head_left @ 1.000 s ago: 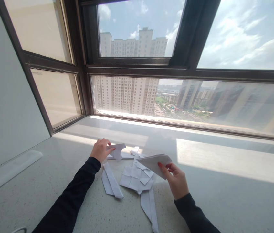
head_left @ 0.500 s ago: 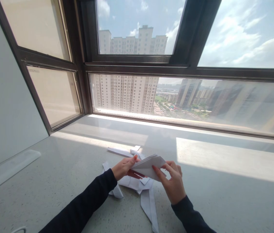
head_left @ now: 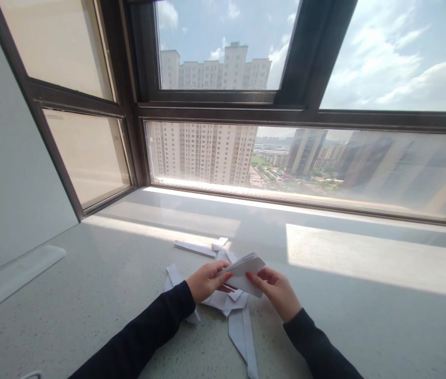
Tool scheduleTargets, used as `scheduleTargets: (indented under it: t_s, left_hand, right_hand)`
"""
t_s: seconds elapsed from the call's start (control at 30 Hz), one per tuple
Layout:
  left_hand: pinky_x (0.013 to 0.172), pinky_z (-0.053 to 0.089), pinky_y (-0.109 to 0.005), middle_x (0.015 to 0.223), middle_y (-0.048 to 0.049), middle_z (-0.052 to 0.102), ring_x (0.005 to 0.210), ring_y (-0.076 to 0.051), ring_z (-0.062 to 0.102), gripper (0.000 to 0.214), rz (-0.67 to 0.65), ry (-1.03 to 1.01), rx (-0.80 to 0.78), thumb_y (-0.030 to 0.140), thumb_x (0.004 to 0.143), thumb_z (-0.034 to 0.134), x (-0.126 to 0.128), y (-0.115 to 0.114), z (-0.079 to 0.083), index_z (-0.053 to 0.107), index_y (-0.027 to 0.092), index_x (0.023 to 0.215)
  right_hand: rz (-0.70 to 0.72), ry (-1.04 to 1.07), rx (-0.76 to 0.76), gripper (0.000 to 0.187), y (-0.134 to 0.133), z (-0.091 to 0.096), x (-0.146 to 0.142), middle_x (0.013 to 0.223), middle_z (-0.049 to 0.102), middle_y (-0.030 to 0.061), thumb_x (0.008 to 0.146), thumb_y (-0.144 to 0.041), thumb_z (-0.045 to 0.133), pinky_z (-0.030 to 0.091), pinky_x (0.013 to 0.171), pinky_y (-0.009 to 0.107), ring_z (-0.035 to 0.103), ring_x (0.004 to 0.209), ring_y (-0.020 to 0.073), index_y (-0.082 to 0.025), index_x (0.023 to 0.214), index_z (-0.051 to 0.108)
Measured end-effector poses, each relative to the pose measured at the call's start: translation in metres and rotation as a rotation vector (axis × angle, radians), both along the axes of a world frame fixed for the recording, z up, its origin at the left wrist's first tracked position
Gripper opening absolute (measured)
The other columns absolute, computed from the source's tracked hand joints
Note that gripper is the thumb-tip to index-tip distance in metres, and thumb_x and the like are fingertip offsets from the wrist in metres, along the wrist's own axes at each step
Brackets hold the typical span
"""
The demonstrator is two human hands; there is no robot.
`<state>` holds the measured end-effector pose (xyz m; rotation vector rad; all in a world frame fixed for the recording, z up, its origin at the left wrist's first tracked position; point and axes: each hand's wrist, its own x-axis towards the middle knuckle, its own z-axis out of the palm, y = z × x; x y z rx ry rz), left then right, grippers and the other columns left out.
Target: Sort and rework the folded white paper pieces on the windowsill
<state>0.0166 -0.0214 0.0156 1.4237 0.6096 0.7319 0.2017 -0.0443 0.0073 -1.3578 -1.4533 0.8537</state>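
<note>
Fingers (head_left: pixel 227 275) of left hand (head_left: pixel 206 280) and right hand (head_left: pixel 276 287) closed on folded paper (head_left: pixel 245 269), raised just above loose paper pieces (head_left: pixel 231 310). Pinch near edges; keep layers aligned; press creases firmly. Underneath: speckled stone sill (head_left: pixel 365 316), sunlit. Behind: dark-framed window (head_left: pixel 223 102). Far left: white flat device (head_left: pixel 10 279).
</note>
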Motion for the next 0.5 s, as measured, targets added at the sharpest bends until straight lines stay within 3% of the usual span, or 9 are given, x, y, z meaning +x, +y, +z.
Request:
scheduleTargets:
  t_s: [0.07,0.13,0.2,0.3,0.4,0.5]
  left_hand:
    - [0.064,0.047,-0.028,0.082,-0.0066,0.061,0.075,-0.019,0.060,0.041,0.073,0.048,0.100,0.041,0.072,0.053,0.000,0.002,-0.002,0.050,0.013,0.102]
    - [0.059,0.047,-0.026,0.078,-0.0067,0.062,0.072,-0.018,0.060,0.036,0.203,0.111,0.221,0.039,0.076,0.049,-0.002,0.005,-0.001,0.051,0.013,0.101]
    - [0.056,0.045,-0.024,0.074,-0.0057,0.062,0.068,-0.016,0.059,0.029,0.348,0.198,0.345,0.034,0.078,0.043,-0.007,0.009,0.003,0.053,0.013,0.096]
    - [0.056,0.042,-0.024,0.070,-0.0039,0.062,0.064,-0.014,0.056,0.022,0.508,0.357,0.511,0.026,0.078,0.041,-0.014,0.014,0.009,0.057,0.014,0.088]
    - [0.059,0.041,-0.025,0.068,-0.0031,0.060,0.063,-0.014,0.053,0.021,0.564,0.464,0.628,0.023,0.076,0.041,-0.018,0.018,0.011,0.058,0.014,0.085]
    - [0.062,0.041,-0.025,0.069,-0.0039,0.058,0.063,-0.014,0.051,0.021,0.570,0.523,0.697,0.024,0.075,0.042,-0.019,0.020,0.009,0.058,0.013,0.085]
  right_hand:
    - [0.035,0.046,-0.052,0.039,0.008,0.000,0.016,0.061,0.061,0.0029,0.059,-0.053,0.058,0.041,0.054,0.028,0.055,0.059,0.0179,-0.015,0.066,0.061]
    - [-0.073,0.023,-0.062,0.040,0.017,0.001,0.043,0.060,0.062,0.0038,0.055,-0.055,0.058,0.040,0.054,0.028,0.055,0.060,0.0189,-0.015,0.061,0.060]
    - [-0.290,-0.121,-0.068,0.040,0.025,0.004,0.078,0.061,0.063,0.0047,0.056,-0.056,0.055,0.040,0.057,0.031,0.055,0.062,0.0210,-0.017,0.060,0.060]
    - [-0.625,-0.487,-0.230,0.035,0.032,0.006,0.126,0.071,0.064,0.0070,0.055,-0.052,0.055,0.037,0.063,0.040,0.056,0.070,0.0272,-0.019,0.060,0.062]
    - [-0.658,-0.740,-0.325,0.030,0.034,0.003,0.149,0.078,0.063,0.0068,0.061,-0.049,0.051,0.034,0.068,0.045,0.055,0.076,0.0283,-0.021,0.062,0.061]
    - [-0.670,-0.925,-0.295,0.029,0.033,-0.004,0.148,0.087,0.060,0.0093,0.067,-0.046,0.045,0.033,0.068,0.045,0.051,0.085,0.0297,-0.022,0.070,0.060]
